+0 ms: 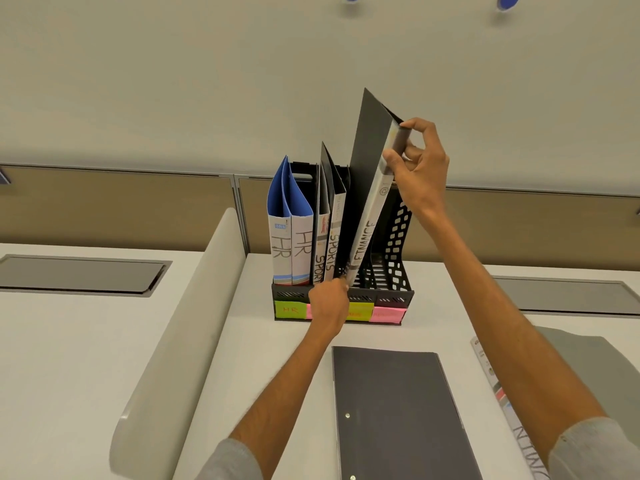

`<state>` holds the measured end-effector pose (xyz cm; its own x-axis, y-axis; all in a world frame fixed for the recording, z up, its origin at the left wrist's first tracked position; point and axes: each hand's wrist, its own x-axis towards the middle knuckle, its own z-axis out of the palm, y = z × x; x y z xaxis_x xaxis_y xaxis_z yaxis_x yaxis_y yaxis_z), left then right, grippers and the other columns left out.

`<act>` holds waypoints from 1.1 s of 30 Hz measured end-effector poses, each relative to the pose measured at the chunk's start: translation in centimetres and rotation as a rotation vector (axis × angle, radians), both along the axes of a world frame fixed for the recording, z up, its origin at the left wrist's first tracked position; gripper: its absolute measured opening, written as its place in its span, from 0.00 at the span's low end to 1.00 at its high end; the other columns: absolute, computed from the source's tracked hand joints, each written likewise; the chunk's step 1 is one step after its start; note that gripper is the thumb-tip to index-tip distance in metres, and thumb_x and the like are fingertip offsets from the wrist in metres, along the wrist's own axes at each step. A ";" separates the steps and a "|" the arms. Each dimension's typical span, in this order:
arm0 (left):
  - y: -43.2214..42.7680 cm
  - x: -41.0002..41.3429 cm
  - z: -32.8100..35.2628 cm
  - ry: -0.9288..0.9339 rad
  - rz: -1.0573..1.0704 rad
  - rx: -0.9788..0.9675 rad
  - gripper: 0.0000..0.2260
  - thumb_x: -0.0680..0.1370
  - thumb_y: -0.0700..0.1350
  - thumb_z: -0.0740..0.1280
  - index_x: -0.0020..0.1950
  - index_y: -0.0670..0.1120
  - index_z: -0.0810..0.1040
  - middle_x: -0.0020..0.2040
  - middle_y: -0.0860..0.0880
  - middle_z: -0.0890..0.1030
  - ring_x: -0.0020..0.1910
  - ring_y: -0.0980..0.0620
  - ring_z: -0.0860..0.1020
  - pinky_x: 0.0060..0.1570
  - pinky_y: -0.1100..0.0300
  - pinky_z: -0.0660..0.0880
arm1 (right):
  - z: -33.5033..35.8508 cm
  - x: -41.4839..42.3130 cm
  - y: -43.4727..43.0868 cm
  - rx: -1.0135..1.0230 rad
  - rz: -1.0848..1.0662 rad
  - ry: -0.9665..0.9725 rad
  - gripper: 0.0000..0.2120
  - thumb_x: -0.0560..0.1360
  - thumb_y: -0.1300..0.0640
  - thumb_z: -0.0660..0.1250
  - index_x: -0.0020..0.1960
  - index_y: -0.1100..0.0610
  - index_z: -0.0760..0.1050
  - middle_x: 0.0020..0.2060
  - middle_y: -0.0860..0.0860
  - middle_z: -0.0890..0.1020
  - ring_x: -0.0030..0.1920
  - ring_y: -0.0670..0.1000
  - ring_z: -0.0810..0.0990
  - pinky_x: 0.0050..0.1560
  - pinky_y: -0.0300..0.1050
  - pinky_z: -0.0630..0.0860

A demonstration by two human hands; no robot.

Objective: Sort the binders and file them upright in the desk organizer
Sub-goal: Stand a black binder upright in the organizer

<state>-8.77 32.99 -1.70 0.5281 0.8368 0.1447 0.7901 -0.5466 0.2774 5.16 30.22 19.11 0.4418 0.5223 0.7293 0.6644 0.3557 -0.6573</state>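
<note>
Head view. FINANCE binder [369, 209] is tilted. Its lower end is just entering the organizer [398, 237] at the third slot from the left, and its top leans out over the organizer's right side. The covers splay apart at the top.

Right hand [420, 168] pinches the top of the spine, fingers [410, 125] and thumb narrow around it. Left hand [327, 303] is at the organizer's front lip, fingers curled on the binder's lower corner. The exact grip is partly hidden by the back of the hand.

Step in hand, as I read it, is seating this binder.
- Left hand should steer the lower corner clear of the divider.
- Right hand swings the top upright, then lowers it straight down.
- Press the covers together first, or the loose one may drop into the next slot or catch the SPORTS binders [329, 244].
- Let go only once the bottom edge rests on the slot floor.

HR binders [291, 244] stand upright in the organizer's leftmost slot, with the SPORTS pair next to them. Coloured labels [291, 310] run along its front. In front of the organizer a dark binder [398, 410] lies flat on the bench [270, 375]. Another binder [509, 403] lies further right, its lettering cut off.
</note>
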 end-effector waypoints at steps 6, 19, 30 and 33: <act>-0.7 0.7 -1.2 0.021 -0.058 -0.040 0.17 0.82 0.48 0.61 0.70 0.46 0.70 0.64 0.44 0.75 0.61 0.45 0.76 0.54 0.52 0.75 | -4.1 0.0 -0.6 -0.069 -0.040 0.101 0.19 0.74 0.64 0.71 0.61 0.58 0.70 0.44 0.54 0.85 0.38 0.37 0.83 0.40 0.31 0.79; -3.2 -2.0 -3.3 -0.742 0.034 -0.453 0.29 0.78 0.40 0.67 0.78 0.48 0.61 0.74 0.49 0.69 0.70 0.52 0.70 0.67 0.63 0.66 | -10.7 -2.3 0.9 -0.255 0.087 -0.046 0.24 0.79 0.57 0.65 0.72 0.46 0.61 0.61 0.56 0.81 0.46 0.29 0.79 0.45 0.34 0.81; -9.0 -8.7 -6.0 -0.694 0.360 -0.575 0.14 0.78 0.41 0.66 0.63 0.45 0.78 0.54 0.43 0.84 0.49 0.47 0.83 0.56 0.48 0.79 | -16.3 -4.6 -6.4 -0.436 0.040 0.282 0.28 0.78 0.59 0.66 0.74 0.51 0.60 0.70 0.58 0.71 0.72 0.54 0.69 0.66 0.52 0.73; -10.7 -10.0 -6.3 -0.586 0.400 -0.587 0.15 0.78 0.40 0.66 0.64 0.45 0.77 0.55 0.44 0.84 0.51 0.46 0.83 0.57 0.50 0.78 | -19.2 -6.2 -9.4 -0.593 -0.009 0.312 0.21 0.78 0.58 0.67 0.70 0.58 0.67 0.65 0.58 0.76 0.66 0.55 0.75 0.62 0.49 0.76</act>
